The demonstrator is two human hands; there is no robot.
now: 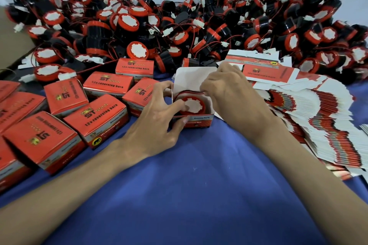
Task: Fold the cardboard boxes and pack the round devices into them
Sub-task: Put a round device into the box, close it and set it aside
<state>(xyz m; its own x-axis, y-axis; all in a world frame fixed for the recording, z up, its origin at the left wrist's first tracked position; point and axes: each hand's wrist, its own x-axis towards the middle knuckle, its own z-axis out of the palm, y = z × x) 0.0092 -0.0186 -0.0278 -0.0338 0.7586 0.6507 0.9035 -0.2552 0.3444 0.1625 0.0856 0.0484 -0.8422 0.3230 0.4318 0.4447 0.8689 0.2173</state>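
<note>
A person's two hands are working at an open box (199,122) standing in the middle of a desk (199,181) draped in blue. The left hand (157,117) is gripping the box's near left corner, thumb pressing on the round device (196,108) sitting inside. The right hand (225,89) is curling its fingers over the far side, pinching the device's wire (187,92) against the rim. The device is lying face up, a red ring round a white notched centre, filling the box almost wall to wall. The white lid flap (196,76) is standing up behind it.

Room is running tight on three sides. Closed boxes (95,119), red with black lettering, are crowding in from the left, the nearest one just beside the left hand. A fanned stack of flat boxes (318,123) is spreading along the right edge. A deep pile of devices (179,26) with trailing wires is banking up across the back. Only the near stretch of the desk, under the forearms, is lying open.
</note>
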